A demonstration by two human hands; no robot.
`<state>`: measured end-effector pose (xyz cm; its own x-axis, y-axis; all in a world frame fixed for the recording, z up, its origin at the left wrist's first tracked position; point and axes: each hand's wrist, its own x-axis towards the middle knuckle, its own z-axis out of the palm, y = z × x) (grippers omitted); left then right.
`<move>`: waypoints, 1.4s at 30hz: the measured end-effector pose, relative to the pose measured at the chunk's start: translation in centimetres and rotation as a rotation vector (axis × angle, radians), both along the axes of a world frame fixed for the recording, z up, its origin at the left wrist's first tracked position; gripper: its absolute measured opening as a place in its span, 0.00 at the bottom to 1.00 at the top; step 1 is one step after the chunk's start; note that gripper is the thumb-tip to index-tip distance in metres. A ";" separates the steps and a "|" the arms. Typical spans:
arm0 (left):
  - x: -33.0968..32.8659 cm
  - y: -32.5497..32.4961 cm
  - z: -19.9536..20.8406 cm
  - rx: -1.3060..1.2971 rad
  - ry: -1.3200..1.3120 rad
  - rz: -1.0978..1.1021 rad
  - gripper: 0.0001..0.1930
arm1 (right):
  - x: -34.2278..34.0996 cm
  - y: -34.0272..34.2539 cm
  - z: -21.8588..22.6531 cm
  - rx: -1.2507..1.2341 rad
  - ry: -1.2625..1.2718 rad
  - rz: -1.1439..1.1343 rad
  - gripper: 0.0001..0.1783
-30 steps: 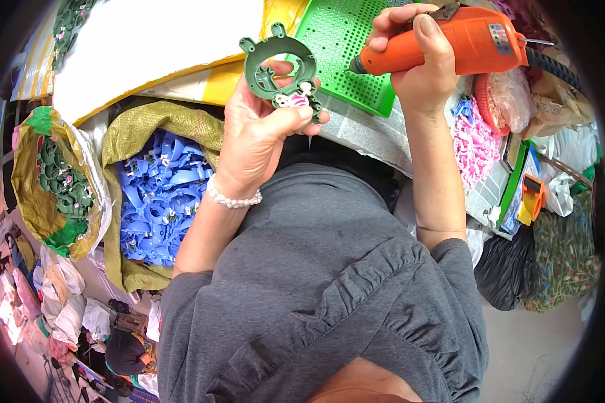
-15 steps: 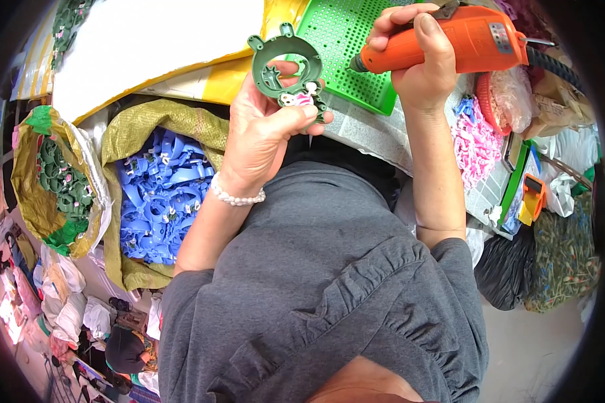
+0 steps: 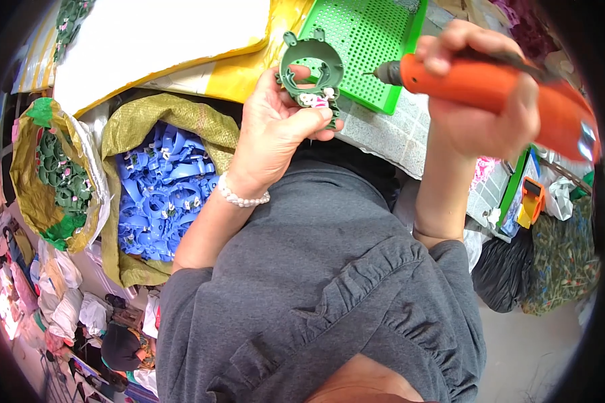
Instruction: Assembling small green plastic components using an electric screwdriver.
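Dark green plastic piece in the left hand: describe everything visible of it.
The dark green, hard-plastic-looking piece has an open round frame, with two small tabs at its far edge and a little pink-and-white figure at its near end. The left hand grips that near end, thumb on top, tabs pointing away from the person. It is apart from the orange-bodied power tool.

Right hand [image 3: 474, 127] and orange power tool [image 3: 480, 84] blurred, green tray [image 3: 373, 57] cut off at far end, pink pile [image 3: 482, 172] partly hidden behind right hand, green plastic piece [image 3: 324, 48] partly covered by left hand [image 3: 272, 138].
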<state>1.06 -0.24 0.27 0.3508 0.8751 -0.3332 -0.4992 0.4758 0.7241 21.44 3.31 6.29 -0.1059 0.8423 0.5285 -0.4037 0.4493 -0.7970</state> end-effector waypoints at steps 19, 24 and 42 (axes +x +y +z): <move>0.9 -0.6 -0.2 0.047 0.013 0.020 0.18 | -4.3 -2.4 2.0 0.113 -0.071 0.328 0.34; 1.4 -1.0 0.1 0.074 0.064 0.070 0.16 | -3.9 -2.2 1.2 0.123 -0.139 0.313 0.31; -2.3 0.3 0.6 0.230 0.131 0.137 0.24 | -3.3 -3.4 2.5 -0.037 0.052 0.179 0.35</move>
